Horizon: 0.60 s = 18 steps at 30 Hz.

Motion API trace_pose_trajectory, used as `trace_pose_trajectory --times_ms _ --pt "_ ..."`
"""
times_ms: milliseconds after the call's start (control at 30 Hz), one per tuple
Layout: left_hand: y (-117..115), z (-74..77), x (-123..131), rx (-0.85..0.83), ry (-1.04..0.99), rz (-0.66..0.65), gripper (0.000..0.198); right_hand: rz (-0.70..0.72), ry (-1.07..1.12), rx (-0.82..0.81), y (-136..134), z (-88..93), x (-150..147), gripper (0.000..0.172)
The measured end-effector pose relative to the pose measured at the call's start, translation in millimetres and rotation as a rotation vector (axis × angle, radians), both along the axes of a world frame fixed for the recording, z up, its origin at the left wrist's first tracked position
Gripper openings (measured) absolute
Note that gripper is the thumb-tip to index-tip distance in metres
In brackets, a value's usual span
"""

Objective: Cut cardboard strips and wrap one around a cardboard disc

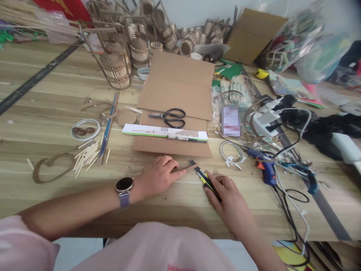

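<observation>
My left hand (162, 175) is closed on a narrow brown cardboard strip (190, 167) whose free end points right. In my right hand (225, 194) is a black and yellow utility knife (207, 181), its blade out and touching or very near the strip's end. Beyond the hands lie flat cardboard sheets (177, 82), one with black-handled scissors (172, 117) on it. A white and green strip of card (158, 131) lies across the cardboard, with a dark pen (186, 138) along its lower edge.
To the right are a blue glue gun (266, 167), a tape roll (231, 152), a phone (230, 120) and tangled cables. On the left lie small wooden sticks (86, 158), a curled brown strip (53, 169) and another tape roll (85, 130). Several lantern-like stick models (114, 71) stand behind.
</observation>
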<state>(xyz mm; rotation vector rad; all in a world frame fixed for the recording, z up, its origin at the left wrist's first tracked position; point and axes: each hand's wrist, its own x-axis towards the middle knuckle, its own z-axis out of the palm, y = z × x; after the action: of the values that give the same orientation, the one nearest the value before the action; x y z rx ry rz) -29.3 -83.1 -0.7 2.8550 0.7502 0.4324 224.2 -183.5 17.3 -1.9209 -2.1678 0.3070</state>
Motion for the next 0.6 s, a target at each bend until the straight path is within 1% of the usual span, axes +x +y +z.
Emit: trace_pose_trajectory --times_ms 233,333,400,467,533,600 --pt "-2.5 9.5 11.8 -0.064 0.060 -0.007 0.034 -0.019 -0.009 0.042 13.0 -3.1 0.7 0.043" --pt "6.3 15.4 11.5 -0.090 0.092 -0.103 0.032 -0.011 -0.011 0.037 15.5 -2.5 1.1 0.044" --pt "15.8 21.0 10.1 -0.101 0.149 -0.189 0.028 -0.009 -0.009 0.035 15.9 -1.9 1.0 0.044" --pt "25.9 27.1 9.4 -0.101 0.179 -0.242 0.028 -0.003 -0.008 0.032 16.0 -1.4 1.2 0.044" --pt "34.7 31.8 10.6 -0.105 0.135 -0.292 0.034 0.009 -0.014 0.028 16.2 -1.1 1.8 0.044" --pt "41.4 34.0 13.5 -0.128 0.098 -0.343 0.049 0.020 -0.025 0.023 16.6 -0.9 2.8 0.045"
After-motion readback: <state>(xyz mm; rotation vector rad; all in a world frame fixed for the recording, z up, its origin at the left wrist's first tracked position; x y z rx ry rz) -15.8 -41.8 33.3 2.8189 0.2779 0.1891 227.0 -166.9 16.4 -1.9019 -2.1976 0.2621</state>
